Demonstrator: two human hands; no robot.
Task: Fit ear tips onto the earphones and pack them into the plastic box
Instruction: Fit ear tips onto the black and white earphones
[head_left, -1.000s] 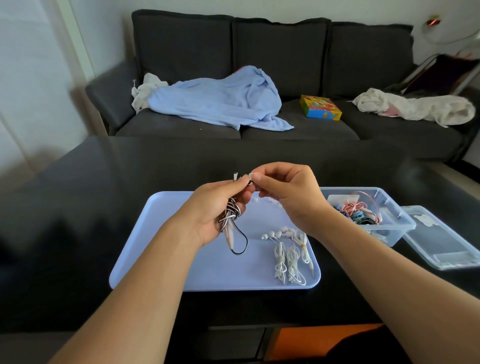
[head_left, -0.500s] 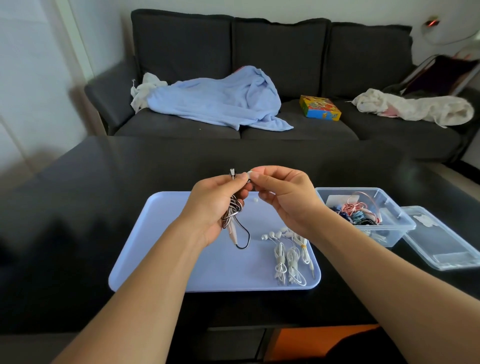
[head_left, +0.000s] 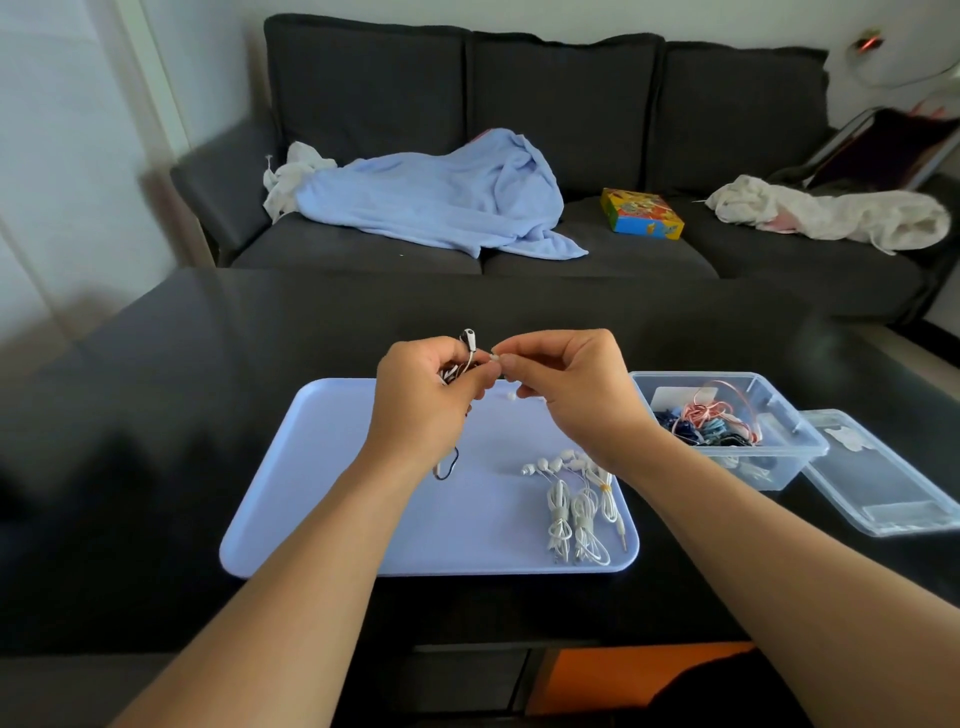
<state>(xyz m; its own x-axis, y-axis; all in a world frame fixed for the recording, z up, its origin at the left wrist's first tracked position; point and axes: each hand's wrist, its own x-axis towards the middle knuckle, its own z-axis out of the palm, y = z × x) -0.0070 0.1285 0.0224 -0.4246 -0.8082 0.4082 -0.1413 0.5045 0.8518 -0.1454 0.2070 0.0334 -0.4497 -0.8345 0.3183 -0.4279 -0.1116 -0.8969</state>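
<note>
My left hand (head_left: 423, 402) grips a coiled black-and-white earphone (head_left: 467, 340) above the light blue tray (head_left: 332, 488); one bud sticks up above the fingers and a loop of cord hangs below the wrist. My right hand (head_left: 569, 395) pinches a small white ear tip (head_left: 495, 358) against the earphone's other end. Several coiled white earphones (head_left: 574, 499) lie at the tray's right. A loose white ear tip (head_left: 510, 396) lies on the tray under the hands. The clear plastic box (head_left: 789, 467), right of the tray, holds pink, blue and black earphones.
The box's clear lid (head_left: 883, 478) lies flat on the black table (head_left: 182, 374) right of the box. Behind the table stands a dark sofa (head_left: 597, 104) with a blue blanket (head_left: 441, 197), a colourful box (head_left: 641, 213) and white cloth (head_left: 831, 210).
Both hands have risen slightly and moved a little away from me, staying together at the earphone. The coil is drawn further into my left hand.
</note>
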